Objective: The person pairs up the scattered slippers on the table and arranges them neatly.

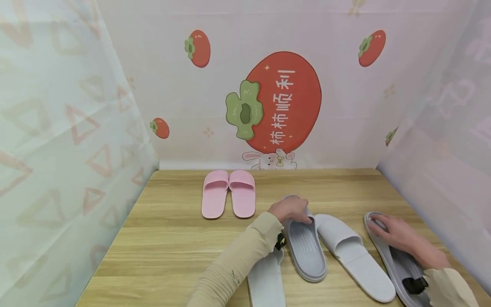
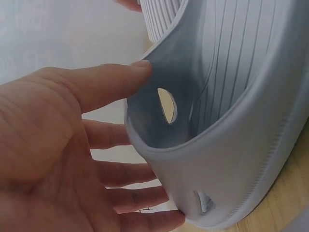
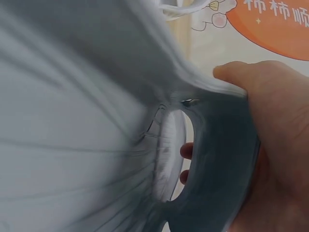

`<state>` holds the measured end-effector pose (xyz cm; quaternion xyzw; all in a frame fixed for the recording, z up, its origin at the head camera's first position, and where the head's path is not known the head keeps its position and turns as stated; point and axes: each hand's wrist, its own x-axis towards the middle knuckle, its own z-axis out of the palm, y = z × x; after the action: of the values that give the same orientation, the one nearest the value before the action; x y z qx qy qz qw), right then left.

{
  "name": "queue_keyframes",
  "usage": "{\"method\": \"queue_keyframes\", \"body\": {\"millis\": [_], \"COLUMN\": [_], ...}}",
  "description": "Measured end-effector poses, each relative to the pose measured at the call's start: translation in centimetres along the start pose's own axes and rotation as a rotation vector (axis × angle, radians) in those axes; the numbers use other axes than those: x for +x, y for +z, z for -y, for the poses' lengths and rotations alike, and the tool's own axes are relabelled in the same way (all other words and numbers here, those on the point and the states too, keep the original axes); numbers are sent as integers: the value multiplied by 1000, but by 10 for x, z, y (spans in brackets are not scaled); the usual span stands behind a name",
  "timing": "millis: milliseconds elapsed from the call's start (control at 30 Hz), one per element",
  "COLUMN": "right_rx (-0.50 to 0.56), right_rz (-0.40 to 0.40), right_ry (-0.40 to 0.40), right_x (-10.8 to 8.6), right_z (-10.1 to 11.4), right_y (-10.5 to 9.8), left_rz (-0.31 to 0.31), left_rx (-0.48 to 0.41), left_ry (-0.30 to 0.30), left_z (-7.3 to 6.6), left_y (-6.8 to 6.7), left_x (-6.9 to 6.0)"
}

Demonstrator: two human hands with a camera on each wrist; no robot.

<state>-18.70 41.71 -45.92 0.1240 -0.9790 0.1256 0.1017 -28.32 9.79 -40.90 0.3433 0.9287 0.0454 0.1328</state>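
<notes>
In the head view my left hand (image 1: 290, 209) pinches the strap of a grey slipper (image 1: 307, 251). The left wrist view shows the thumb on the inner side of the strap (image 2: 164, 140) and the fingers along its outer side. Over at the right, my right hand (image 1: 402, 238) grips the strap of another grey slipper (image 1: 387, 251), partly hidden by the hand and sleeve. In the right wrist view the thumb lies at the edge of that strap (image 3: 217, 150), with fingertips visible through its opening.
Between the grey slippers lies a white slipper (image 1: 364, 266), angled. Another white slipper (image 1: 267, 279) lies partly under the left forearm. Two pink slippers (image 1: 214, 202) (image 1: 243, 202) stand side by side farther back on the wooden surface (image 1: 165, 238). Patterned cloth walls (image 1: 172, 85) enclose it.
</notes>
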Motion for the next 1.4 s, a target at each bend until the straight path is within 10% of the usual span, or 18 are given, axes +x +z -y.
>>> {"method": "queue_keyframes", "body": {"millis": [667,1400], "right_rx": [96,74], "right_rz": [161,106], "right_ry": [7,-21], "right_x": [-4,-3], "right_z": [-18,-10], "right_y": [-7,-11], "left_rz": [36,89], "left_rx": [-38,-79], "left_ry": [-67,-85], "left_z": [0,1], "left_y": [1,-7], "left_x": [5,1]}}
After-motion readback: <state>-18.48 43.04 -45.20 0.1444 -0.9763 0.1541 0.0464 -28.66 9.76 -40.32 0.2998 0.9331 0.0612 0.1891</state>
